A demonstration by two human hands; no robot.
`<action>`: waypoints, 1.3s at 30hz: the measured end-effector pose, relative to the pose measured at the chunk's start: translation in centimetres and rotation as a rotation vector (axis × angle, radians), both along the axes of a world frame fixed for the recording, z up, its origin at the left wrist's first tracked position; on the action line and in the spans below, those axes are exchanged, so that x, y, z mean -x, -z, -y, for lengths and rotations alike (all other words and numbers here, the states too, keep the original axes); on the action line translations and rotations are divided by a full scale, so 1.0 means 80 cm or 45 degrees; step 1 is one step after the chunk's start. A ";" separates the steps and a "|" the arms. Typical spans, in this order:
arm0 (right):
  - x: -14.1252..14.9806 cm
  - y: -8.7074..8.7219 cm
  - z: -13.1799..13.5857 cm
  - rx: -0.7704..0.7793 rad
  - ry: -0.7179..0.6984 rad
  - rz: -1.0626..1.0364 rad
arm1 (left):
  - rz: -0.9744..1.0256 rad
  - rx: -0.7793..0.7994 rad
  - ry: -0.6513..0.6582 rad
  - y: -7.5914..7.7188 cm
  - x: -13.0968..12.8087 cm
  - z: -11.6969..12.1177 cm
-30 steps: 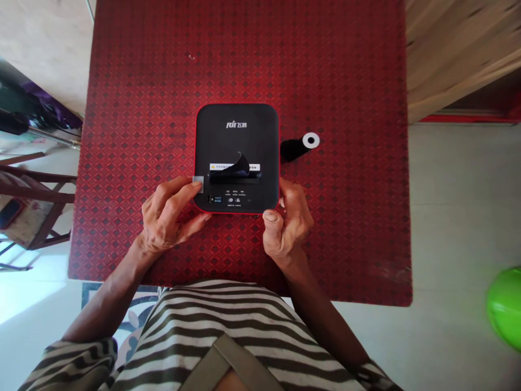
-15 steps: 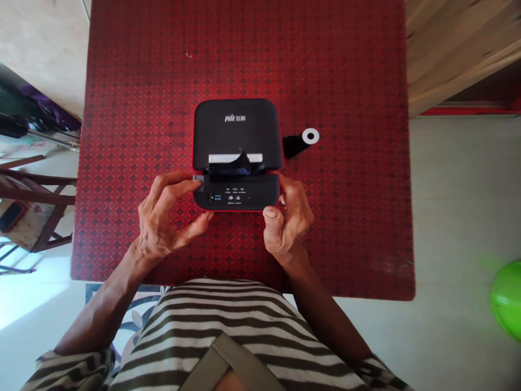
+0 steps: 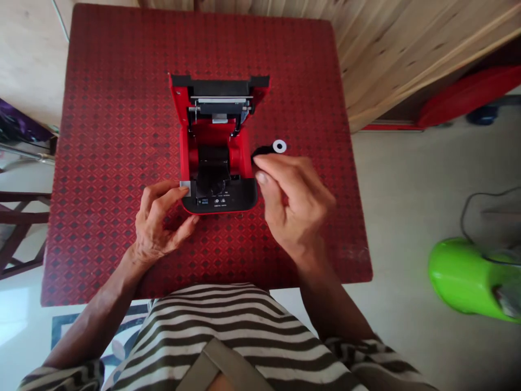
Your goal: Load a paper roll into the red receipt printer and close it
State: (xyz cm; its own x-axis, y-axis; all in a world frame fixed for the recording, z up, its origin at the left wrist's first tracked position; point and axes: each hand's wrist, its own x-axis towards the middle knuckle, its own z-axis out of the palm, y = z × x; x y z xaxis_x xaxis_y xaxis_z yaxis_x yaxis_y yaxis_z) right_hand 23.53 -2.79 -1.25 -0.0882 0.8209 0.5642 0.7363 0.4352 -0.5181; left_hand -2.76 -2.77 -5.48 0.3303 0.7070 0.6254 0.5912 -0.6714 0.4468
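Observation:
A small black and red printer (image 3: pixel 220 203) stands on the table with its lid (image 3: pixel 220 88) raised, showing the red inside. Within its bay, a black strip or roll (image 3: pixel 214 168) lies and hangs over the front panel; I cannot make out exactly which. My left hand (image 3: pixel 160 220) grips the printer's front left corner, a fingertip on the grey latch (image 3: pixel 185 188) and the thumb at the front edge. My right hand (image 3: pixel 295 203) is beside the printer's right side, fingers curled, thumb and forefinger apart with nothing visible between them. Past those fingertips lies a small roll (image 3: pixel 279 146), white-ended and dark-sided.
The table (image 3: pixel 122 119) has a red patterned cover. A wooden chair (image 3: pixel 20 228) stands at the left. Wooden panelling (image 3: pixel 391 65) runs along the right, and a bright green container (image 3: pixel 464 277) is on the floor there.
The printer's lid has swung up from closed. My right hand has left the front right corner and risen beside the printer. My left hand keeps its place. The view has shifted.

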 end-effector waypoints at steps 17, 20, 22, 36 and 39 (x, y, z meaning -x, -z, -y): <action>0.065 -0.022 -0.121 0.543 -0.385 0.965 | -0.026 0.056 0.009 0.008 0.001 0.009; 0.059 -0.023 -0.116 0.451 -0.385 0.855 | -0.016 0.070 0.006 0.009 0.001 0.009; 0.056 -0.030 -0.105 0.405 -0.368 0.695 | -0.011 0.080 0.005 0.010 0.001 0.009; -0.069 -0.019 0.063 0.608 0.010 -0.673 | 0.063 0.068 0.024 0.013 0.003 0.002; -0.065 0.029 0.075 0.602 0.093 -0.734 | 0.053 0.047 0.004 0.016 0.004 0.001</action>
State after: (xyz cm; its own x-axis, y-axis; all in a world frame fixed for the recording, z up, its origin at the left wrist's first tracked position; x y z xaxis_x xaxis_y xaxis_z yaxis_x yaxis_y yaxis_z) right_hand 28.70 -8.80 -3.60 0.1785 0.9798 0.0902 0.3102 0.0310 -0.9502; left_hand -3.05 -2.83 -6.75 0.3071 0.7290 0.6118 0.5693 -0.6559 0.4957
